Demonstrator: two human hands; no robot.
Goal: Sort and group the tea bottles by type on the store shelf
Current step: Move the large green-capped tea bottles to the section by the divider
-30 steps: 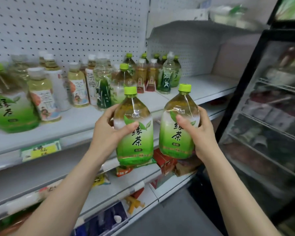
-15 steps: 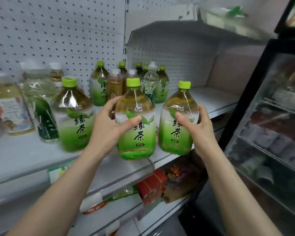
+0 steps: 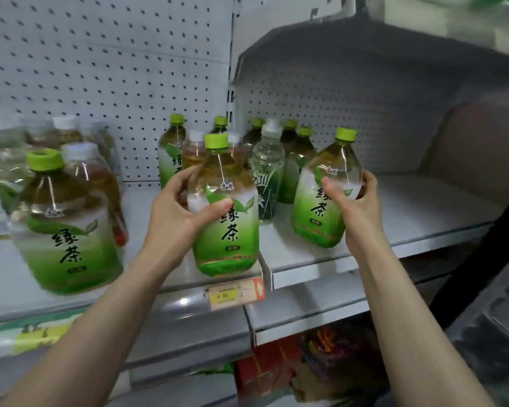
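My left hand [image 3: 179,214] grips a large green tea bottle [image 3: 228,227] with a green cap, its base at the front edge of the white shelf [image 3: 394,227]. My right hand [image 3: 357,205] grips a second green tea bottle [image 3: 316,212], tilted left, its base on or just above the shelf. A third green tea bottle [image 3: 62,230] stands at the left. Behind are several smaller green-capped bottles [image 3: 171,154], a clear white-capped bottle [image 3: 268,177] and amber white-capped bottles [image 3: 193,152].
More blurred bottles [image 3: 6,160] crowd the far left of the shelf. A white pegboard wall [image 3: 106,69] backs it, and an upper shelf [image 3: 365,39] overhangs on the right. A price tag [image 3: 232,293] hangs on the front lip. Packaged goods [image 3: 276,371] fill the lower shelf.
Both hands have carried their green tea bottles forward and down onto the shelf. The view has moved closer and shifted right; the third large green tea bottle now appears further left.
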